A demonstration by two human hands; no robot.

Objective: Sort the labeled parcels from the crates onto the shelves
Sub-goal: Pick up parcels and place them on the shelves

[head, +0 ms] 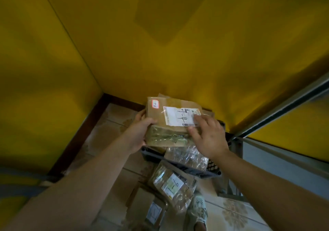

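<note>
A brown cardboard parcel (158, 114) with a white label reading "7-4" is held above a dark plastic crate (216, 172). My left hand (140, 131) grips the parcel's left side, thumb on top and fingers round the far edge. My right hand (207, 132) lies on its right top corner with fingers spread over the label. Under the parcel the crate holds a parcel wrapped in clear film (187, 157).
Yellow walls close the corner ahead and to the left. A metal shelf frame (277, 113) runs up on the right. On the tiled floor lie a wrapped parcel labelled "1-6" (173, 186), another labelled parcel (154, 213), flat cardboard and my sandalled foot (198, 211).
</note>
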